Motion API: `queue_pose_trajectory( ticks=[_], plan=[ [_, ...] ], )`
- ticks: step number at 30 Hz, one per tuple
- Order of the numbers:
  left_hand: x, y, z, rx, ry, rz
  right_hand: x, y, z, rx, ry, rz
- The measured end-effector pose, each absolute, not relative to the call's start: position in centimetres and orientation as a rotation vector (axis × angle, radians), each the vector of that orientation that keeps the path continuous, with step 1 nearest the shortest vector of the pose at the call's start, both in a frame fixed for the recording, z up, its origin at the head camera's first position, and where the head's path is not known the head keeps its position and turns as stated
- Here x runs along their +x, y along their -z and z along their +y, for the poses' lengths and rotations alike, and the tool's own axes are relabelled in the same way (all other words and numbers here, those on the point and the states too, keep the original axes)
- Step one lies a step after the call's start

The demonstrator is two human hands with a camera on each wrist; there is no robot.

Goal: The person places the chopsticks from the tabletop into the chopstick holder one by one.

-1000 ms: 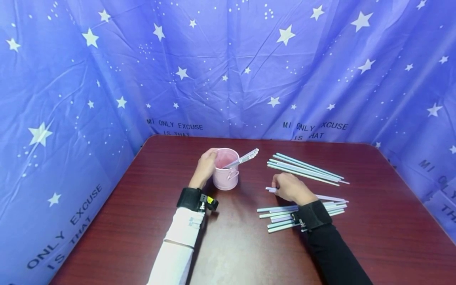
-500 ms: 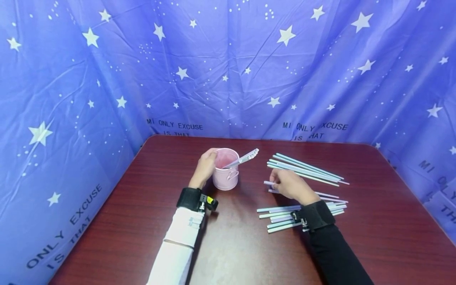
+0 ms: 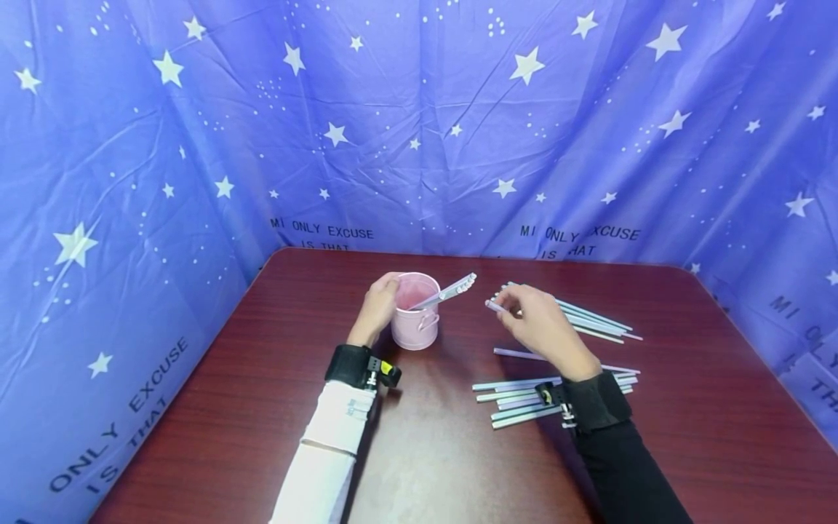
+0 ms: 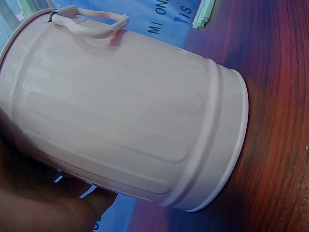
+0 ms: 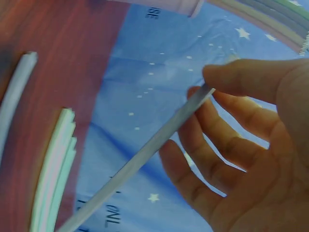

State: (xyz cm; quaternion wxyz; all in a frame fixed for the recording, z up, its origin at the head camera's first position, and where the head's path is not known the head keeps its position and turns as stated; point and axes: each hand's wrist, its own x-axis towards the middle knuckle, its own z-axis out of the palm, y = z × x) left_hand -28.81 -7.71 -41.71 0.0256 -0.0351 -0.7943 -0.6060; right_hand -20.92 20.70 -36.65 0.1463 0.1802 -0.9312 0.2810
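A small pink metal bucket with a side handle stands upright near the table's middle. My left hand holds its left side at the rim, and fingers show below the bucket wall in the left wrist view. Several straws lean out over the bucket's right rim. To the right, my right hand is raised above the table. It pinches one pale lilac straw near its end, between thumb and fingertips; the other fingers are loosely bent. In the head view most of that straw is hidden behind the hand.
A far group of pastel straws lies behind my right hand, partly covered by it. One lilac straw lies apart, with a nearer group under my right wrist. A starry blue curtain surrounds the dark red table.
My right hand has lifted one lilac straw off the table and moved it up and away from me, leaving another lilac straw behind. My left hand and the bucket have stayed still.
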Motion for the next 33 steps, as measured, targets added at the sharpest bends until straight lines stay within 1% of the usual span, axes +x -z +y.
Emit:
queue_pose_trajectory(
  ticks=[7,21,26,33],
  plan=[
    [-28.9,41.7,-7.7,-0.107,1.873,-2.458,-19.8,34.6,20.1,0.395,-0.846,-2.49],
    [-28.9,41.7,-7.7,-0.104,1.866,-2.457,-17.4,31.8,19.9,0.32,-1.008,-2.165],
    [-28.7,41.5,-7.6,-0.097,1.856,-2.461,-16.5,31.1,19.0,0.364,-1.154,-2.009],
    [-28.7,41.5,-7.6,-0.095,1.852,-2.463,-15.9,31.0,17.5,0.497,-1.253,-1.846]
  ],
)
